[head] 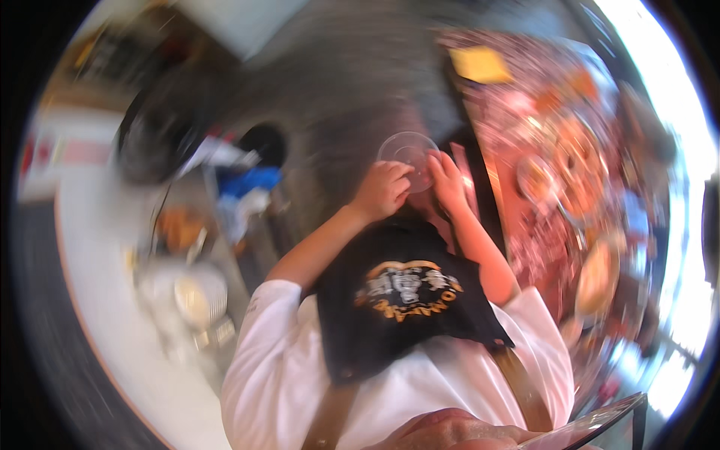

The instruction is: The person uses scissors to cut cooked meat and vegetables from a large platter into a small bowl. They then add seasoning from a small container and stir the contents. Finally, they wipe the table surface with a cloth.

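Observation:
A clear, round plastic lid or shallow container (406,147) is between my two hands, out in front of the black apron (343,315). My left hand (382,188) has its fingers curled over the near left part of the rim. On the opposite side, my right hand (448,181) pinches the rim between thumb and fingers. Blur hides whether the clear piece is a single one or several nested together.
Along the right runs a counter (534,247) under reddish light. On it are a large round tray of food (579,163), a small bowl (536,179), another food dish (597,275) and a yellow sheet or cloth (481,64). Blurred at left are a black round container (157,135), blue material (250,181) and a white surface (93,225).

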{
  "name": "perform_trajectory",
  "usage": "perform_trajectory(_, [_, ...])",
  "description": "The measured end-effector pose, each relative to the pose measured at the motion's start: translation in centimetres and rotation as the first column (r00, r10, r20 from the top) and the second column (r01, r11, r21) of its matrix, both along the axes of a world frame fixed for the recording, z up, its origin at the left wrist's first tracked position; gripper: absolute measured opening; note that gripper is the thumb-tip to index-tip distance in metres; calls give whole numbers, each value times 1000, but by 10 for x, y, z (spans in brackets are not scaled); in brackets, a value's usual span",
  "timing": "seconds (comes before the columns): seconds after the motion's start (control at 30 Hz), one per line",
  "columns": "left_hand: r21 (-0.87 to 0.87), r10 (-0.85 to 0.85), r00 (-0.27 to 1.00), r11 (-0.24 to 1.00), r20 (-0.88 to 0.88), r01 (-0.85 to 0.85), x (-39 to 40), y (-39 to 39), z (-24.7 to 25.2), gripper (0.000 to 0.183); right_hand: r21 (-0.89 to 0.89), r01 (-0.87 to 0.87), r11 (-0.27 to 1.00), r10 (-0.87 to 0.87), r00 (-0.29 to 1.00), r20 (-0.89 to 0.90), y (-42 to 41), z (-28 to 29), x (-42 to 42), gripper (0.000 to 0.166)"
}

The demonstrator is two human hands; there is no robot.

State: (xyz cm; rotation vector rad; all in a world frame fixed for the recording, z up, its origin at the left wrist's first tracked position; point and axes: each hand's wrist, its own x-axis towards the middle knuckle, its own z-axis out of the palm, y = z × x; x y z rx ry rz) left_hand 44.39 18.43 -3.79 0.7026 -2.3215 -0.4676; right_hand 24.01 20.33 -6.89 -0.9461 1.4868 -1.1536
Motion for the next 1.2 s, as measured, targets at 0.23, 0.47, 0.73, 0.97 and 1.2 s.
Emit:
perform_trajectory(0.23, [-152, -525, 849, 836, 57, 527, -318, -28, -16, 11, -21, 532, 847, -423, 648, -633, 104, -8, -289, 24])
perform_trajectory(0.47, [-14, -619, 715, 753, 323, 658, -434, -10, -57, 44, 415, 643, 644, -591, 762, -264, 138, -60, -340, 28])
perform_trajectory(0.73, [-47, -762, 557, 576, 332, 816, -473, -64, -68, 80, 206, 734, 647, -322, 508, -799, 95, -55, -316, 37])
perform_trajectory(0.97, [71, -790, 532, 576, 305, 814, -480, -61, -74, 73, 562, 664, 493, -844, 522, 124, 92, -54, -295, 46])
perform_trajectory(1.2, [306, -936, 351, 337, 10, 890, -462, -150, -69, 70, 413, 882, 226, -957, 122, 263, 44, -35, -259, 38])
